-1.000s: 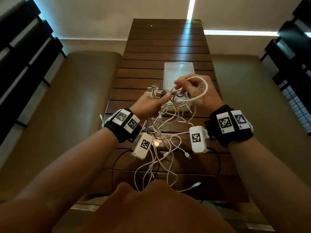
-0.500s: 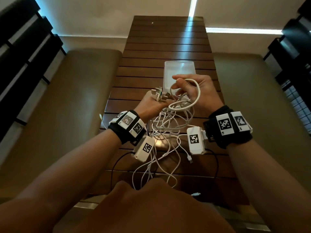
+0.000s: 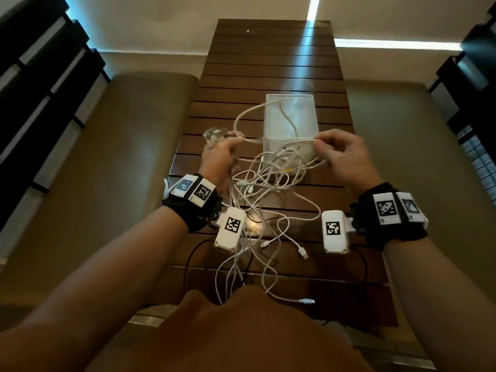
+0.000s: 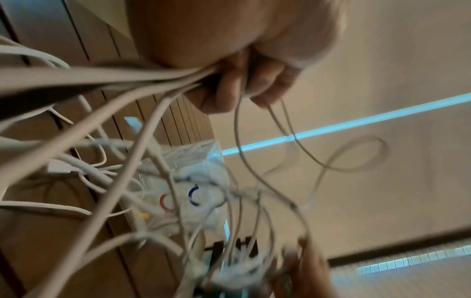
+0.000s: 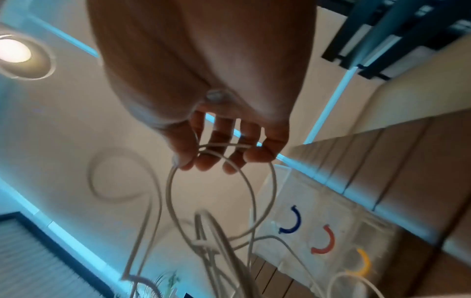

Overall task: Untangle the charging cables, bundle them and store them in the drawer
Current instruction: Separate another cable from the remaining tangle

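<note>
A tangle of white charging cables (image 3: 264,189) hangs over the dark slatted table (image 3: 271,63). My left hand (image 3: 220,154) grips a bunch of these cables (image 4: 142,80), with several plug ends (image 3: 214,134) sticking out above the fist. My right hand (image 3: 341,154) pinches one white cable (image 5: 219,147) between thumb and fingertips. That cable runs taut between the two hands and loops up over the clear plastic drawer box (image 3: 291,116). Loose connector ends (image 3: 303,252) dangle near my lap.
The clear drawer box (image 5: 318,227) has blue, red and yellow curved handles on its front. Padded tan benches (image 3: 120,162) flank the table on both sides. Thin black wires (image 3: 193,253) from the wrist cameras hang below my forearms.
My hands have pulled apart sideways. The small coil that my right hand held has opened into a long strand stretched between the hands, with a loop thrown up over the drawer box.
</note>
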Motion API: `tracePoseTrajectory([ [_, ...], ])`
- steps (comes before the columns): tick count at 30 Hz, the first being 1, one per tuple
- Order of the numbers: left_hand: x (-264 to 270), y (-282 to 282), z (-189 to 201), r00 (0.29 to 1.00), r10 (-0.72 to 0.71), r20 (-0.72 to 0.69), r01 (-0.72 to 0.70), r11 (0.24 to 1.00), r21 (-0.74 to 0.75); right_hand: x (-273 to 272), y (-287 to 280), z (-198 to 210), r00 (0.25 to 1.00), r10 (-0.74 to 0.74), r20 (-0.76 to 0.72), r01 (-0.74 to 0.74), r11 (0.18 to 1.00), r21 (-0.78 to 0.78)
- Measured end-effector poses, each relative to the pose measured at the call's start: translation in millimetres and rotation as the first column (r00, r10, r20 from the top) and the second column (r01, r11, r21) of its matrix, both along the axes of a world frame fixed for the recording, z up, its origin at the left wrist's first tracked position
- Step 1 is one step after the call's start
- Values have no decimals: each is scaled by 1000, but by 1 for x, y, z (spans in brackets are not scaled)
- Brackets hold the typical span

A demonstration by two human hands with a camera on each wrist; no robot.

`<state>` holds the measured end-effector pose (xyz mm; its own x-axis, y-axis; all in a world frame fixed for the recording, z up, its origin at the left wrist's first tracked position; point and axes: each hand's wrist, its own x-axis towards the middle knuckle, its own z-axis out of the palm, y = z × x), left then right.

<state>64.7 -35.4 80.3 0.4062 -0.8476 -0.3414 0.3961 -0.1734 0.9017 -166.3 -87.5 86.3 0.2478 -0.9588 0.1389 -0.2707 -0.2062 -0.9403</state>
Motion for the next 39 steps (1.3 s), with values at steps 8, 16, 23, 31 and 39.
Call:
tracePoseTrajectory([
  [8,40,6,22,997,71,36,-67,993,-102,-40,-12,-46,871,-11,-491,159,952,261],
  [16,14,15,46,982,-173,74,184,964,-192,46,19,6,780,311,-543,-281,949,139],
  [23,36,22,41,907,-418,-43,379,859,-343,74,6,22,859,313,-405,-337,941,12],
  [31,0,16,18,890,-447,86,447,894,15,74,10,64,939,341,-44,-344,924,-170],
  [39,-29,15,37,890,-321,324,345,938,-17,69,10,75,952,283,120,-256,946,-196],
])
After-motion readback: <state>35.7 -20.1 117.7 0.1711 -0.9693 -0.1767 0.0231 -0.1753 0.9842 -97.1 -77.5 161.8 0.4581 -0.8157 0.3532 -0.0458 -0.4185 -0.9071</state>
